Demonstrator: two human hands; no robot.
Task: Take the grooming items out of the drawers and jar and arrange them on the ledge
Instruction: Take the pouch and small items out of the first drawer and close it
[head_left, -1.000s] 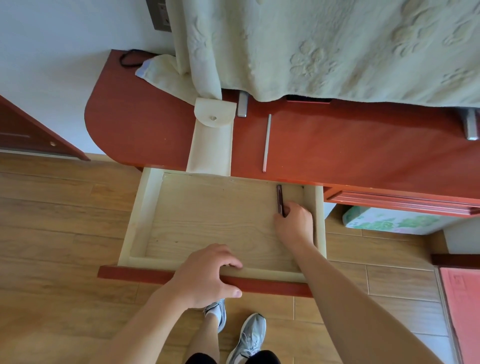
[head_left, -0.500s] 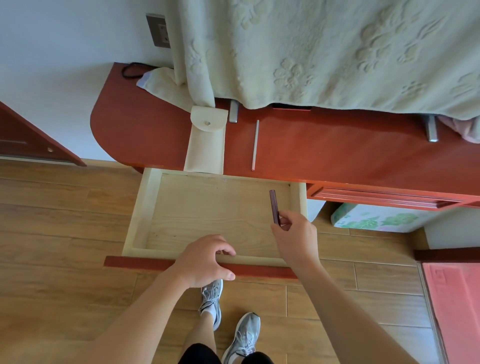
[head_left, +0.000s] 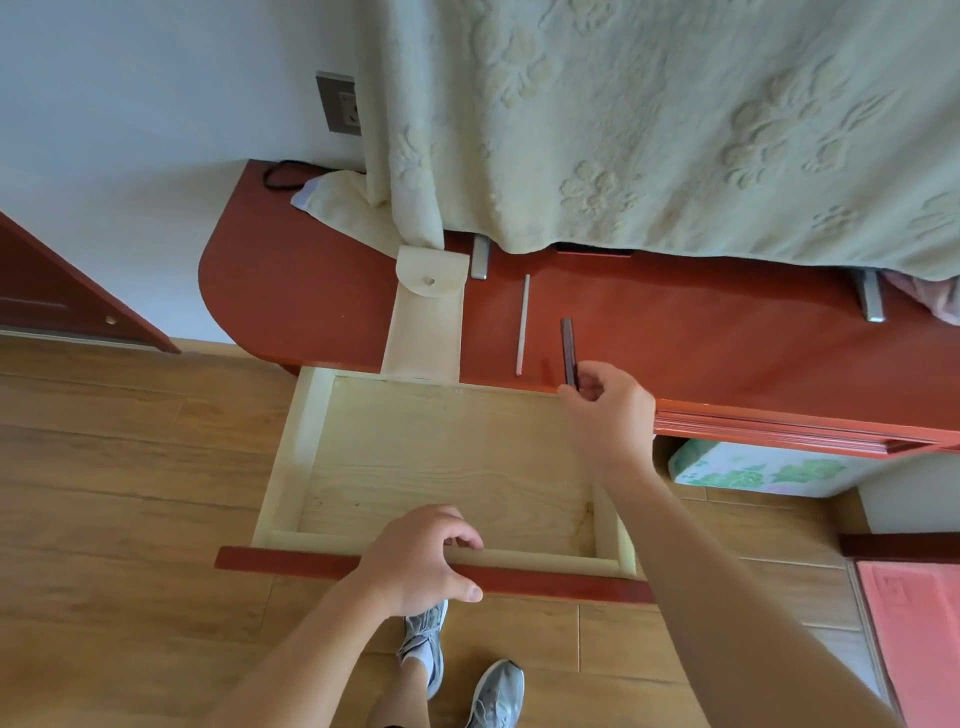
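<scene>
A person's right hand (head_left: 610, 410) pinches the near end of a slim dark stick (head_left: 568, 348) between thumb and fingertips, at the front edge of the red surface (head_left: 701, 338). The stick points away toward the hanging pale green blanket (head_left: 675, 130); whether it touches the surface cannot be told. It lies just right of a thin white stick (head_left: 522, 325), roughly parallel and apart from it. A cream snap pouch (head_left: 426, 322) lies further left on the surface. Below, the left hand (head_left: 415, 561) grips the red front of the pulled-out wooden drawer (head_left: 291, 452), fingers curled over its top edge, well apart from the dark stick.
</scene>
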